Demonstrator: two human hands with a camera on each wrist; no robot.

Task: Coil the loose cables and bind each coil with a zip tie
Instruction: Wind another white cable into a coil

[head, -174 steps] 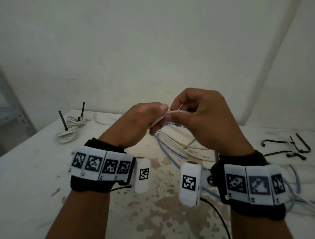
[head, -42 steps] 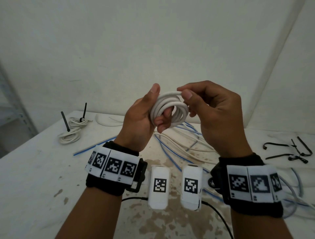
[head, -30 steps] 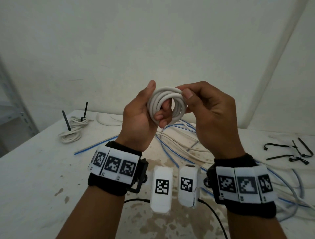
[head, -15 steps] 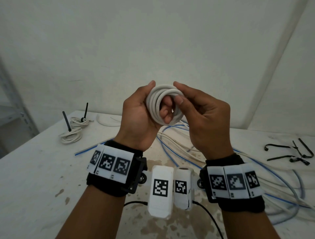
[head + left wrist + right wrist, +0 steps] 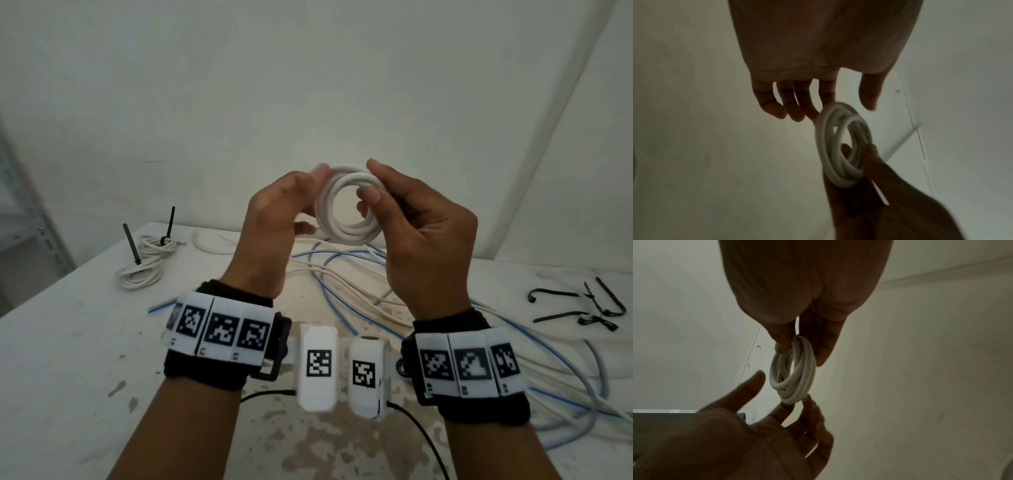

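A: Head view first. White cable coil point(image 5: 349, 205) held up in the air between both hands, well above the table point(image 5: 68, 342). Right hand point(image 5: 428, 240) pinches the coil's right side, thumb through the ring, index finger over the top. Left hand point(image 5: 274, 226) has fingers loose and spread, thumb tip blurred at the upper left of the coil.

B: Why up there?

A: My guess: keeps the loops stacked and the centre clear so a tie can be threaded through. No tie on it yet. Black zip ties point(image 5: 582, 305) lie far right on the table, apart from everything. One bound coil point(image 5: 147, 263) sits far left with black ties on it. Loose white and blue cables point(image 5: 342, 284) sprawl below the hands.

B: Left wrist view?

A: Left hand point(image 5: 818, 73) fingers straight-ish, apart. One fingertip seems to touch the coil point(image 5: 842, 142) rim; thumb clear of it. Not gripping. Right hand point(image 5: 879, 186) comes in from below, clamped on the lower loops, with a thin white strip along it; can't tell what that is.

B: Right wrist?

A: Right hand point(image 5: 807, 313) thumb and fingers closed on the top of the coil point(image 5: 793, 369), which hangs edge-on. Left hand point(image 5: 756, 434) is open beneath it, fingertips at or just under the lower edge. Contact unclear. So right carries, left only steadies.
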